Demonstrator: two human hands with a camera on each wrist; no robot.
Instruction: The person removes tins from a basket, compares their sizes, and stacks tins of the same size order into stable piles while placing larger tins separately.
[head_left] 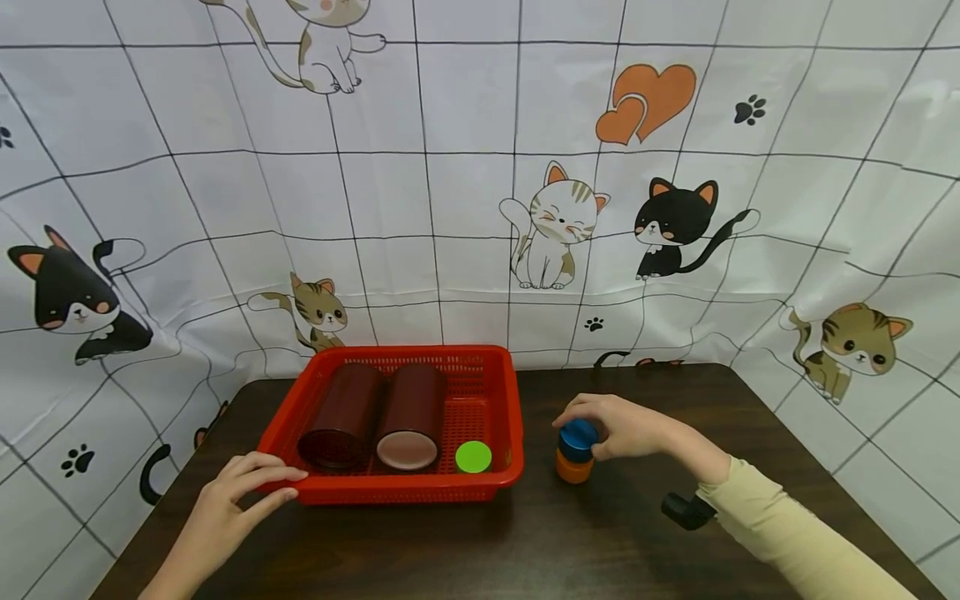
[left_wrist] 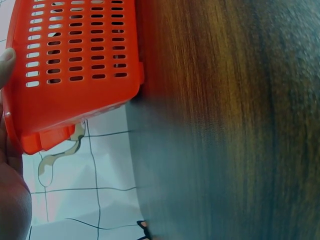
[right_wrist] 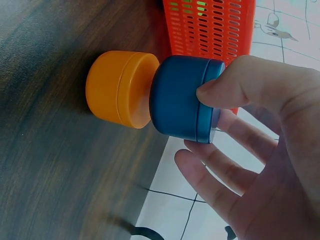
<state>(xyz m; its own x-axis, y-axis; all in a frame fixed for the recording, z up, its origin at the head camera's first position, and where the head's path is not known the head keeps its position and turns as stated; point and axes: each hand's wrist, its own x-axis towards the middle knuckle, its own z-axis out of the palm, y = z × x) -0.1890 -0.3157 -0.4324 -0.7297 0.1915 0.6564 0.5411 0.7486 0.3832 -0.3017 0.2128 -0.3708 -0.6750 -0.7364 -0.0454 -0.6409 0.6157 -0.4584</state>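
White cat-printed sheeting [head_left: 465,200] backs a dark wood-grain table [head_left: 420,558]. Head view: a blue cylindrical jar [head_left: 577,435] sits above an orange cylindrical jar [head_left: 573,471], right of a red perforated plastic basket [head_left: 390,490].

Left wrist: the left hand [left_wrist: 12,200] pinches the basket's rim.

Right wrist: the right hand [right_wrist: 290,160] grips the blue jar's lid end, fingers spread to its width. Smooth, stiff, probably light, it suits a sidewall hold; squat, axis upright, lid up.

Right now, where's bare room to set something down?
The table is bare in front of the basket, with a narrower strip between basket and orange jar. Inside the basket, the back right corner behind the green round thing is free. It's crowded around the two brown cylinders and where the right hand grips the blue jar.
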